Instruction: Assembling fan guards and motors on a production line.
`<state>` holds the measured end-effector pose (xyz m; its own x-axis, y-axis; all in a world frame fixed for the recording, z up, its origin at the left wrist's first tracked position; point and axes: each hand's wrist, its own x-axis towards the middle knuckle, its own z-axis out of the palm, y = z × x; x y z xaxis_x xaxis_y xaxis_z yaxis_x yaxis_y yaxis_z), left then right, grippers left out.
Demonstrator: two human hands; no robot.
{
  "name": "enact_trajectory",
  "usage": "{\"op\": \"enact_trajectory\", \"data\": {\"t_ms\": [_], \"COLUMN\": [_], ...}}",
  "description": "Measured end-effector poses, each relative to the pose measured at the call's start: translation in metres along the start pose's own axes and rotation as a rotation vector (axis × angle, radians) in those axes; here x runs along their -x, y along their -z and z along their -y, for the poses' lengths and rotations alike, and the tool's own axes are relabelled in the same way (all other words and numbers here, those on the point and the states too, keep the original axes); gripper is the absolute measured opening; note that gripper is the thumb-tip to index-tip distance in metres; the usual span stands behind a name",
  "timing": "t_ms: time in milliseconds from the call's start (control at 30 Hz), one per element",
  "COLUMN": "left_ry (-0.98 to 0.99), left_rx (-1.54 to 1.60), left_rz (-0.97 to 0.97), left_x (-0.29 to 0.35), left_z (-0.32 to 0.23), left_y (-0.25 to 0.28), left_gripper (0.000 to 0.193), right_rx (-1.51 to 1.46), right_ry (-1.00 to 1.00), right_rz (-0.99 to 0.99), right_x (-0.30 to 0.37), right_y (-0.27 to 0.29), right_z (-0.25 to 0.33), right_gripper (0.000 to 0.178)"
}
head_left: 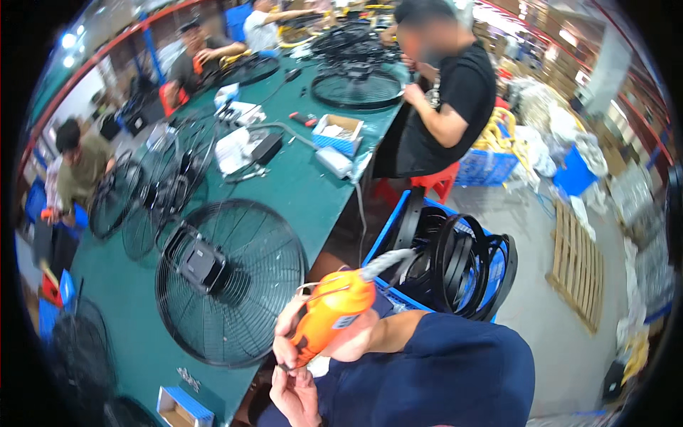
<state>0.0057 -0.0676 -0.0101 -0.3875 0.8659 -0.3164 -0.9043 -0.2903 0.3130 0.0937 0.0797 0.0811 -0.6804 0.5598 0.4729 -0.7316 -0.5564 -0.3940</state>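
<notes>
My right hand (356, 343) is wrapped around an orange electric screwdriver (329, 313), which is tilted with its tip pointing down and left. A grey cord leaves its upper end. Just below the tip, my left hand (295, 398) is closed in a pinch; whatever small piece its fingers hold is too small to make out. Beside both hands, on the green table (135, 313), lies a large black fan (231, 285) with a wire grille and a dark motor housing (198, 262).
At the table's near edge stands a small blue-and-white box (183, 409), with loose screws (188, 377) close by. A blue crate (388, 235) of black rings is at the right. Co-workers (455, 99) sit around the table. A wooden pallet (575, 263) lies on the floor.
</notes>
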Motion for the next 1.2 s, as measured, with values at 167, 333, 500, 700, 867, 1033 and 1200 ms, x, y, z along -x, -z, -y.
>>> {"op": "enact_trajectory", "data": {"t_ms": [167, 333, 500, 700, 867, 1033, 1200], "left_ry": [0.064, 0.268, 0.513, 0.684, 0.563, 0.534, 0.591], "left_rx": [-0.106, -0.05, 0.004, -0.161, -0.281, -0.308, -0.172], "left_rz": [-0.044, 0.023, 0.058, 0.095, -0.017, -0.013, 0.096], "left_x": [-0.017, -0.037, -0.06, -0.056, -0.064, -0.067, -0.067], "left_z": [0.009, 0.024, 0.03, 0.006, 0.002, 0.006, 0.017], "left_y": [-0.013, -0.015, -0.002, -0.025, -0.007, -0.014, -0.018], "left_gripper": [0.013, 0.015, 0.018, 0.011, 0.009, 0.009, 0.009], "right_rx": [0.135, 0.225, 0.543, 1.125, 1.076, 1.356, 1.004], "right_ry": [0.087, 0.331, 0.849, 1.148, 1.305, 1.117, 0.802], "right_rz": [0.045, -0.152, -0.682, -1.087, -1.135, -0.953, -0.828], "right_x": [0.0, -0.016, 0.045, 0.174, 0.243, 0.201, 0.152], "right_y": [0.018, 0.031, 0.005, -0.078, -0.129, -0.079, 0.003], "right_z": [0.014, 0.097, 0.268, 0.46, 0.514, 0.356, 0.228], "right_gripper": [0.097, 0.098, 0.052, 0.028, 0.024, 0.05, 0.033]}}
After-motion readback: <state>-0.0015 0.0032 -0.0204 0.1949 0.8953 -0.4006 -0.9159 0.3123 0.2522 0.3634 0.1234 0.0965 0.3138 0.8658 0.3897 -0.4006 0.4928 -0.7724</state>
